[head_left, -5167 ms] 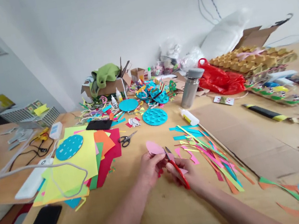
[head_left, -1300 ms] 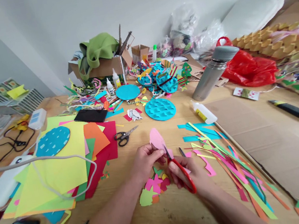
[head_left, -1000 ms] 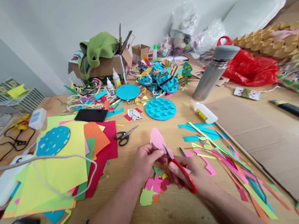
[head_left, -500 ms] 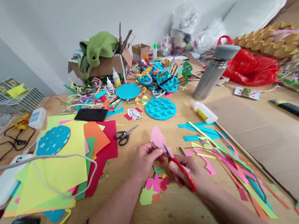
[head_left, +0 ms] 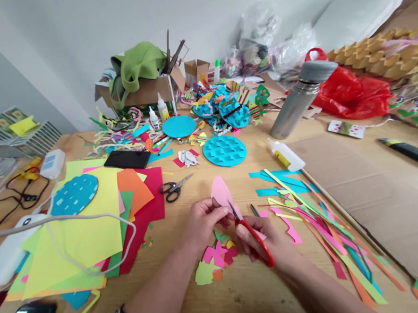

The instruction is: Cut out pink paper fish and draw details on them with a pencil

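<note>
Two things occupy the hands: a pale pink paper [head_left: 220, 190], flat and plain with a smooth, rounded end, and scissors with glossy red handles [head_left: 259, 242] and dark, narrow blades. Both are above the middle of the wooden table [head_left: 244, 312], just beyond a small heap of bright paper cutouts [head_left: 214, 263]. The left hand [head_left: 207, 222] pinches the paper's lower part between thumb and fingers; the right hand [head_left: 266, 241] is closed around the scissors.

The left fingers hide the paper's near edge, and the right hand covers part of the handles, so which fingers sit in the loops is unclear. How far apart the blades stand is hard to make out. More pink shows beside the right fingers; whether it belongs to the same piece cannot be told.

The paper's rounded end points away from the person, its long axis leaning slightly left. The scissors slant from lower right to upper left, tips against the paper.
</note>
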`<state>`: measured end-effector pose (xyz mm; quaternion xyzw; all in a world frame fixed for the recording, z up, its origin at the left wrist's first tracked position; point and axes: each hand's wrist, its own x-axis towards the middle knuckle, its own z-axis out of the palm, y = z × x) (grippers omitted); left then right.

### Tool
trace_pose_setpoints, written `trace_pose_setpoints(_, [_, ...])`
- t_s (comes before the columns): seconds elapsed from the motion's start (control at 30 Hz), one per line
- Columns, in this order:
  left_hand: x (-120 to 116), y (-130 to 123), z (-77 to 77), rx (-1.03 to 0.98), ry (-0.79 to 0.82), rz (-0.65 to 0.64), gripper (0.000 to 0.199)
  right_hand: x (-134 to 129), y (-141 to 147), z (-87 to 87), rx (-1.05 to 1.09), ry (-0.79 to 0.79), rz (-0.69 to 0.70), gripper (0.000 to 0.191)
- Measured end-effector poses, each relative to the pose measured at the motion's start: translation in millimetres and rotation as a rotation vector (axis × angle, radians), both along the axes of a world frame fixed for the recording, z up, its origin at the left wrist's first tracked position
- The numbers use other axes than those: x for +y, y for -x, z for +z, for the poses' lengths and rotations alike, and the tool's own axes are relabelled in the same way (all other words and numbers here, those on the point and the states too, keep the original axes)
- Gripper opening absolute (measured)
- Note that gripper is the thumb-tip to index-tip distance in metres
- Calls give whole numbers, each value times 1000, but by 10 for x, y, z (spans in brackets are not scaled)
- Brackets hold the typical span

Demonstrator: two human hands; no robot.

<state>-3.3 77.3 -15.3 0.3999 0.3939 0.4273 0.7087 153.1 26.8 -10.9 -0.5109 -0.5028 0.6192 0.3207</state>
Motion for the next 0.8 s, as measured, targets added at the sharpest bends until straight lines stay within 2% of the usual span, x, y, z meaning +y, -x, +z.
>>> trace_pose_setpoints(0.3, [-6, -10, 2, 0, 14, 26, 24, 14, 13, 14, -26, 5, -12, 54])
trace_pose_setpoints(0.8, [-2, 1, -7, 2, 2, -3, 20, 10, 3, 10, -24, -18, 24, 53])
